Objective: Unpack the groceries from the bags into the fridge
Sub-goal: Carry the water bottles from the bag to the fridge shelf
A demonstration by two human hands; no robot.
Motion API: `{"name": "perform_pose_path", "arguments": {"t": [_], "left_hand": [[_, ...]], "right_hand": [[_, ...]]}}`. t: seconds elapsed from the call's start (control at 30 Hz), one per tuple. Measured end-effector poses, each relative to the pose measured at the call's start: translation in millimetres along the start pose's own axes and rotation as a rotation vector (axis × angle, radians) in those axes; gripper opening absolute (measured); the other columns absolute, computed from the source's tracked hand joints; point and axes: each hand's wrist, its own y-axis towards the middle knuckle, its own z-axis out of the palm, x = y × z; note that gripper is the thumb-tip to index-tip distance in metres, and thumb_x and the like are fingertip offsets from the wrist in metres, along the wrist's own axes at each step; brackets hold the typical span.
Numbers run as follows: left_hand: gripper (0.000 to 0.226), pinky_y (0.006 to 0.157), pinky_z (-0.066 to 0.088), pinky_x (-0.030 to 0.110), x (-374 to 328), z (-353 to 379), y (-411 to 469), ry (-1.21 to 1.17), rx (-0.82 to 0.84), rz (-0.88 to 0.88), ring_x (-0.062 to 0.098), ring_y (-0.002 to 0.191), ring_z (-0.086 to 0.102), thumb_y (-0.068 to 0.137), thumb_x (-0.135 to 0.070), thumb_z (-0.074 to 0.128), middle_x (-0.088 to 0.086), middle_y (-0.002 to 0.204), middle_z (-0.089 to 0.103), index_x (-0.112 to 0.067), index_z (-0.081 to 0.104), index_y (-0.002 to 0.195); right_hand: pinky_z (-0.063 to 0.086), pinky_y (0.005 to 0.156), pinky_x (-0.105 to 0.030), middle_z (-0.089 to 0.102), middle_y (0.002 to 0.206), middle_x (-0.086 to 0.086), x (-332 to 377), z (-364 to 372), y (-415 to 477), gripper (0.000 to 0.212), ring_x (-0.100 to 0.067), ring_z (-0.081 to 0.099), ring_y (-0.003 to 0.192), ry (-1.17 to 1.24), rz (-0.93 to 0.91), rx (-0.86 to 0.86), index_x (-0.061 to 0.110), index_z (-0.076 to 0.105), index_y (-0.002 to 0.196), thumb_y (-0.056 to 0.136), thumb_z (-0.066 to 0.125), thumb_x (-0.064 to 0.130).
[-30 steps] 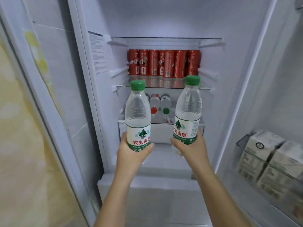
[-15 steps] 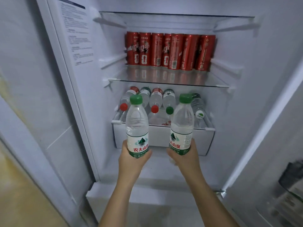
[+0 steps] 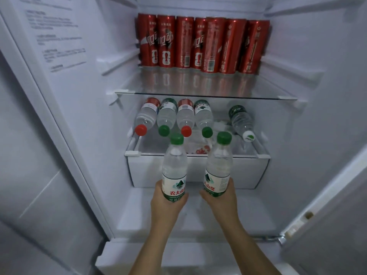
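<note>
While cans (image 3: 202, 43) and five bottles (image 3: 184, 116) were already stowed, each hand (image 3: 168, 203) gripped another water bottle (image 3: 174, 167) near the drawer (image 3: 198, 171).

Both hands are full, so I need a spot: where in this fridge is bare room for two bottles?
Free: the gap on the lower shelf between the fourth lying bottle and the white-capped bottle; the glass shelf before the cans; the floor under the drawer. Crowded: the lower shelf's left, four bottles side by side.

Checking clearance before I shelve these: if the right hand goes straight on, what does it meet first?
Probably the front wall of the white drawer, directly behind the right hand and its water bottle; depth is unclear.
</note>
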Motion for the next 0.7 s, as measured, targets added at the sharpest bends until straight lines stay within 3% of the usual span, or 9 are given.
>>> {"name": "perform_pose_path", "arguments": {"t": [0.37,0.5,0.63,0.7], "left_hand": [[0.056,0.056,0.045,0.005,12,0,14,0.044,0.074,0.009,-0.016,0.079,0.06,0.06,-0.024,0.09,-0.022,0.089,0.065,-0.04,0.048,0.093],[0.06,0.058,0.044,0.005,10,-3,14,0.049,0.102,0.028,-0.015,0.079,0.06,0.059,-0.028,0.091,-0.026,0.091,0.062,-0.043,0.044,0.094],[0.069,0.066,0.048,0.008,1,-13,9,0.01,0.113,0.064,-0.004,0.095,0.061,0.06,-0.03,0.092,-0.022,0.104,0.06,-0.043,0.042,0.106],[0.074,0.073,0.044,0.006,-9,-22,10,-0.009,0.067,0.11,0.005,0.106,0.058,0.062,-0.031,0.091,-0.011,0.116,0.056,-0.032,0.044,0.119]], "right_hand": [[0.048,0.068,-0.005,0.062,0.099,0.037,-19,5,2,0.063,0.013,0.061,0.09,-0.015,0.005,0.013,0.042,0.048,0.107,0.068,0.088,0.014],[0.05,0.071,-0.009,0.065,0.101,0.027,-20,3,3,0.065,0.009,0.062,0.094,-0.009,0.011,0.035,0.044,0.047,0.11,0.068,0.088,0.016],[0.051,0.074,-0.012,0.062,0.112,0.019,-5,-6,-2,0.069,0.004,0.062,0.101,0.036,-0.006,0.029,0.04,0.045,0.117,0.069,0.087,0.015],[0.048,0.082,-0.011,0.056,0.12,0.022,10,-16,-4,0.074,0.006,0.056,0.109,0.049,-0.058,-0.004,0.041,0.043,0.127,0.071,0.086,0.019]]}}
